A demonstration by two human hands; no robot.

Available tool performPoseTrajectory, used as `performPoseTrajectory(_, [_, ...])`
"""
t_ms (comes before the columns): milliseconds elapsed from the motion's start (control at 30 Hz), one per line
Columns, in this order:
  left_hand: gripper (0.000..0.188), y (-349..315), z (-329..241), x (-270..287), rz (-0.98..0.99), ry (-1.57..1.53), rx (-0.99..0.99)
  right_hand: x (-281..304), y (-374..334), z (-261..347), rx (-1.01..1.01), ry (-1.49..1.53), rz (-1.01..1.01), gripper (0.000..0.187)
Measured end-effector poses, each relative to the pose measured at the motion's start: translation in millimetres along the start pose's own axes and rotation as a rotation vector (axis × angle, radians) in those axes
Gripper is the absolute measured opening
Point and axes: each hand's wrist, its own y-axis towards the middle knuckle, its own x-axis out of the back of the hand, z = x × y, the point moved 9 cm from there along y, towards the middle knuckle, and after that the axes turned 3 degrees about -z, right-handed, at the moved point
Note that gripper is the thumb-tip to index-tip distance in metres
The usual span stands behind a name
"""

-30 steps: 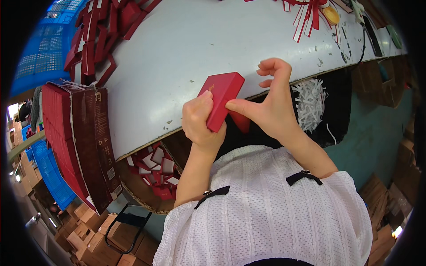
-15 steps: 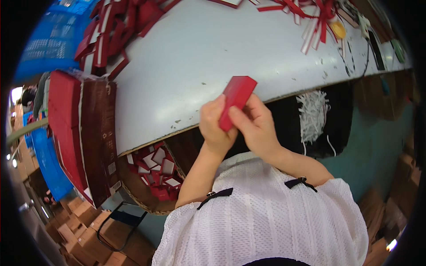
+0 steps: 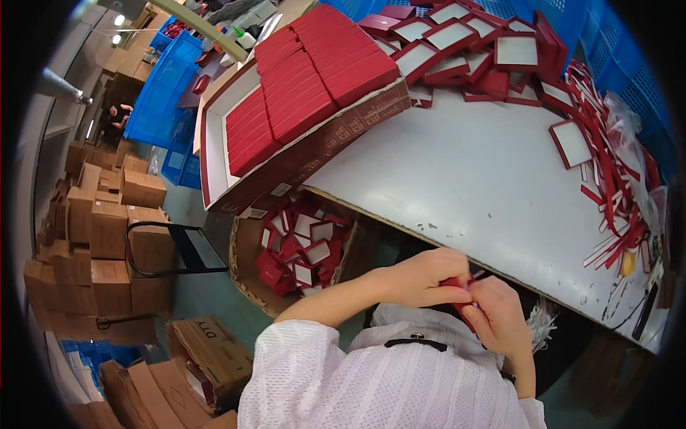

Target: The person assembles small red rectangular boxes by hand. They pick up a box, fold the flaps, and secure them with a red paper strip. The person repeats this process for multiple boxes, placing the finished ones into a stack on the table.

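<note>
Close to my body, just off the near edge of the table [image 3: 443,179], a small red box [image 3: 459,292] sits between my two hands. My left hand [image 3: 429,275] is closed over one side of it. My right hand [image 3: 498,312] grips it from the other side with the thumb pressed in. Fingers hide most of the box, so I cannot tell whether it is open or closed. Below the table on the left, a brown carton [image 3: 241,275] holds loose red-and-white box parts [image 3: 301,252].
A large carton [image 3: 214,139] packed with rows of red boxes [image 3: 307,71] stands at the table's left end. Red box parts with white insides [image 3: 464,57] lie piled at the back. Red and white strips [image 3: 618,193] hang together at right. A hand truck [image 3: 186,247] stands by stacked cartons [image 3: 111,229].
The view has swung left, bringing the packed carton and floor stacks into sight. My hands have drawn the red box closer to my body, and their fingers now cover more of it.
</note>
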Motion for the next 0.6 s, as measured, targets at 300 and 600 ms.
performPoseTrajectory(300, [0.024, -151.0, -73.7, 325.0, -1.406, -0.041, -0.352, 21.6, -19.4, -43.5, -0.347, 0.362, -0.451, 0.004])
performPoseTrajectory(600, [0.039, -201.6, 110.4, 436.9, -1.126, -0.175, 0.485, 19.6, -31.7, -44.6, -0.383, 0.255, -0.459, 0.003])
